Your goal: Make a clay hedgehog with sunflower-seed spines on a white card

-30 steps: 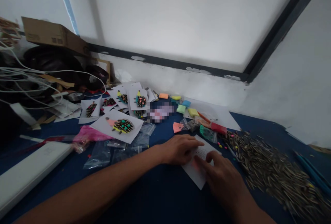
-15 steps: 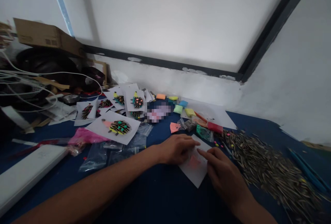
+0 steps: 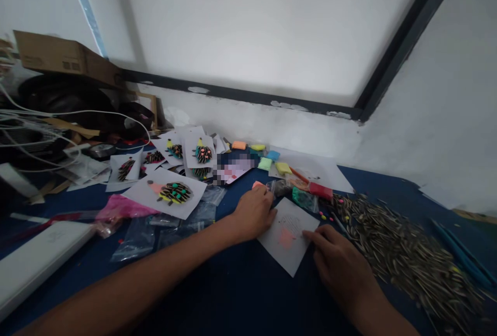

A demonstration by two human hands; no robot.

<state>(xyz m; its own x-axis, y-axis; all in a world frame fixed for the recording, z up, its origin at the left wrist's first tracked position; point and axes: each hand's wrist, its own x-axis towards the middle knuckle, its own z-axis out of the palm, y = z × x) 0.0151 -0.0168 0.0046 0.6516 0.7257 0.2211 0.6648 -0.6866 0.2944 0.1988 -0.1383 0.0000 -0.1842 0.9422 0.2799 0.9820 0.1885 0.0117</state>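
Observation:
My left hand (image 3: 254, 214) has its fingers bent down on a pink clay lump (image 3: 258, 185), whose near part the hand hides. Below the fingers lies a white paper sheet (image 3: 297, 260) on the blue tabletop. On the sheet are a pencilled oval outline and a flattened patch of pink clay (image 3: 286, 237). My right hand (image 3: 339, 261) holds the sheet's right edge between thumb and index finger, the other fingers curled.
Sunflower seeds (image 3: 404, 243) form a large pile at right. Coloured clay packs, including a red one (image 3: 320, 191), lie behind the sheet. At left are finished hedgehog pictures (image 3: 174, 193), plastic bags (image 3: 135, 240) and a white box (image 3: 42, 258). A phone (image 3: 243, 174) lies behind my left hand.
My left hand has moved off the paper, left and back, onto the pink clay lump. The drawn outline is now uncovered. My right hand stays at the sheet's right edge.

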